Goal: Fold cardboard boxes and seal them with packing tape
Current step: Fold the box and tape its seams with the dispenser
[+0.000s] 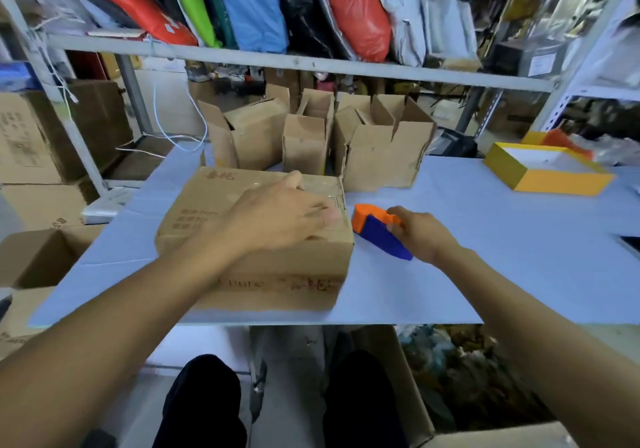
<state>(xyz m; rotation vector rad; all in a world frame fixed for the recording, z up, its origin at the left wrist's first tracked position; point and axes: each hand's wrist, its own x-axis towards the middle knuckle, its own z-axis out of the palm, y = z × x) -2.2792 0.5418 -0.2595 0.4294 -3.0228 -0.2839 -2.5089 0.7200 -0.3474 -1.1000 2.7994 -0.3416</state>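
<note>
Across the pale blue surface (pixel 485 274) the closed cardboard box (pixel 214 225) lies at about eleven o'clock from the person, its long axis running left to right and its near edge close to the surface's front edge. Behind it, at twelve o'clock, open boxes (pixel 308 142) stand with flaps up, so there is little room to push it away; the free room lies to the right, toward three o'clock. A yellow tray (pixel 561 184) sits well apart at two o'clock. On the box top rests the left hand (pixel 277 219), fingers spread fairly flat and pressing near the right end, over what looks like clear tape, though blur makes that uncertain. Just beside that end lies the orange and blue tape dispenser (pixel 377 231), with the right hand (pixel 426 236) curled round its rear. The right hand is nearer the seam's end, so a taping pass would likely run leftward along the box.
</note>
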